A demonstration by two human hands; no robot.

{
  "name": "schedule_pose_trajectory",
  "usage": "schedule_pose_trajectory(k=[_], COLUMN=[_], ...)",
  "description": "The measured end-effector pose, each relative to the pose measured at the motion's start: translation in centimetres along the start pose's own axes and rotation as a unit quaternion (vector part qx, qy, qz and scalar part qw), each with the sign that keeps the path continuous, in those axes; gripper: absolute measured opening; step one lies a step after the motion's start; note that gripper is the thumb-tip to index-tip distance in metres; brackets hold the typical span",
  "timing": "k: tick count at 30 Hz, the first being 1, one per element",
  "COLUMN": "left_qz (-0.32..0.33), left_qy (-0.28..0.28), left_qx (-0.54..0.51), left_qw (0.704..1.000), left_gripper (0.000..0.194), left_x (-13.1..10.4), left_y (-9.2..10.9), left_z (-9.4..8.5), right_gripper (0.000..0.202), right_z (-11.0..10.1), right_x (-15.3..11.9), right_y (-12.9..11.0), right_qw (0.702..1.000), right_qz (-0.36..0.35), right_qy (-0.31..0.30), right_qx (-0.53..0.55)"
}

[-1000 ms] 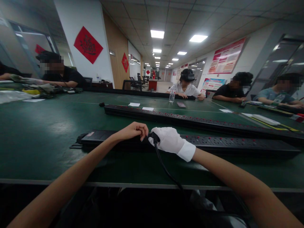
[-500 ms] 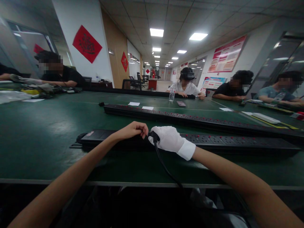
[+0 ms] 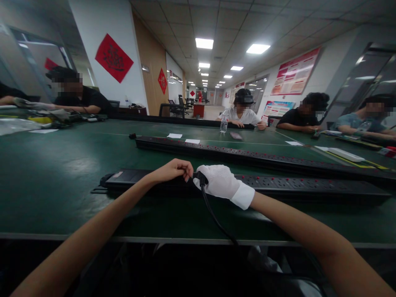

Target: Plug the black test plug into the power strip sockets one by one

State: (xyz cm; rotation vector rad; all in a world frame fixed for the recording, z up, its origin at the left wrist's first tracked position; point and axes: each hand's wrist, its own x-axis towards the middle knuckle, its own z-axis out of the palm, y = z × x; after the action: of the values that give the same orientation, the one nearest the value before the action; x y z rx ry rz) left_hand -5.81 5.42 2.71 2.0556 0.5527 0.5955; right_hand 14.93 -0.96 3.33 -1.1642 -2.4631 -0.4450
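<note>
Nubby-gloved right hand (image 3: 218,181) is gripping a chunky black plug (image 3: 201,178) mid-frame; bare left hand (image 3: 176,168) is sitting curled, can't tell its grip.

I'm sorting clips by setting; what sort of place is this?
Probably an office room used as a workshop: a broad green table bears long black socket strips, and office chairs stand beyond it.
</note>
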Motion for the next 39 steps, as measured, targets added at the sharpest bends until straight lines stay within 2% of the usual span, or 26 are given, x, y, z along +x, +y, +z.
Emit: schedule_pose_trajectory(k=[39], left_qz=[0.014], left_qy=[0.002], left_qx=[0.007], left_qw=[1.0], left_gripper=[0.017], left_x=[-0.03], left_y=[0.16], left_z=[-0.06], right_gripper=[0.031], right_z=[0.16], right_x=[-0.05], right_y=[0.15], right_qw=[1.0], right_qz=[0.001], right_qy=[0.003], right_qx=[-0.015])
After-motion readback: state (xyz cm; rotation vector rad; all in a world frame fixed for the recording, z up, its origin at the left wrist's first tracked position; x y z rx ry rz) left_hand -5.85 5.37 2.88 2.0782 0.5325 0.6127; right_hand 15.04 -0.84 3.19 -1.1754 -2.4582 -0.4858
